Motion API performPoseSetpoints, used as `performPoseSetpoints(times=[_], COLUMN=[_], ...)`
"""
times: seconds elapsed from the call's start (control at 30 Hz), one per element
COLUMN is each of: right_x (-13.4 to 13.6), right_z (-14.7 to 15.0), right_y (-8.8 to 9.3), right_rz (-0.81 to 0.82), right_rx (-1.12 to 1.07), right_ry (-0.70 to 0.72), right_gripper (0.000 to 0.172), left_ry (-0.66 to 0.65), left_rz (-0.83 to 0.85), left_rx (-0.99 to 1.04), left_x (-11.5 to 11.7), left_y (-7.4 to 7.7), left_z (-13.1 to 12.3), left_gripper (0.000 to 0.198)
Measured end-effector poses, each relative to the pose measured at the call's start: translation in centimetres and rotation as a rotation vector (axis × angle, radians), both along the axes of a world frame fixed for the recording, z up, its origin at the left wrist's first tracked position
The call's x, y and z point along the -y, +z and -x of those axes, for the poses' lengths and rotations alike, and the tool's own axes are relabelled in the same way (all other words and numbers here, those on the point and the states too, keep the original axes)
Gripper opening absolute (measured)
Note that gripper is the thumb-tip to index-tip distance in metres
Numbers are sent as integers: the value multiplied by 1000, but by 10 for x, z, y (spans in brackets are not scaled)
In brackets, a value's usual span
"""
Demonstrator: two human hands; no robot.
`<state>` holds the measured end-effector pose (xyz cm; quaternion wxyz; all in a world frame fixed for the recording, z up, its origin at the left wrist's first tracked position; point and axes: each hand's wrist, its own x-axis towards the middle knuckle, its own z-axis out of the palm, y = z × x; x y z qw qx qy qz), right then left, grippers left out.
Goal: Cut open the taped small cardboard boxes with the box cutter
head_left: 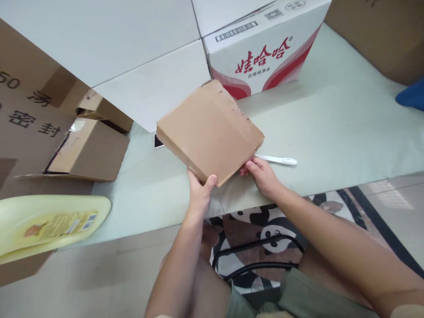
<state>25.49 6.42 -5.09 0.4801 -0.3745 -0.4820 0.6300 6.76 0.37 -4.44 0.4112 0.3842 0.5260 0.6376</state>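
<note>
While holding a flat brown cardboard box (pixel 210 132) aslant over the cloth-covered bench (pixel 347 132), pinches its near corner in the grip of the left hand (pixel 199 194), with thumb on the upper face and fingers mostly hidden below. Has the right hand (pixel 264 177) at the box's near right edge, with thumb and fingertips close together; cannot tell that grip as pinching the edge or merely brushing it. Just right of the box, a slim white tool (pixel 281 160), partly hidden. Peeping out past the box's left edge, a dark-faced, white-rimmed device (pixel 159 141). Beyond the box, to the right, a white 娃哈哈 drinking-water carton (pixel 261 64) with red lettering; to the left, a blank white carton (pixel 155 84). Farther left of the box, an opened brown carton (pixel 96 152) beside a large printed carton (pixel 20 137). At far left, nearer than the box, a pale yellow bottle (pixel 56 223).
</note>
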Motion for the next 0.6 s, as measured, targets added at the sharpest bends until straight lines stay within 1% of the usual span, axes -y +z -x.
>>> performPoseSetpoints(times=[0.07, 0.17, 0.3, 0.43, 0.6], right_x=[-1, -1, -2, -3, -4], right_z=[0, 1, 3, 6, 7], right_y=[2, 4, 0, -5, -4], right_rz=[34, 49, 65, 157, 248], right_rx=[0, 11, -14, -104, -198], right_ry=[-32, -38, -57, -157, -253], right_gripper=[55, 56, 55, 50, 44], left_ry=[-11, -3, -21, -10, -26], left_rz=[15, 46, 99, 107, 189], left_rx=[40, 130, 229, 275, 384], left_x=[0, 0, -2, -3, -4], left_y=[1, 5, 12, 13, 10], left_z=[-1, -4, -9, -8, 0], left_gripper=[67, 69, 69, 69, 66])
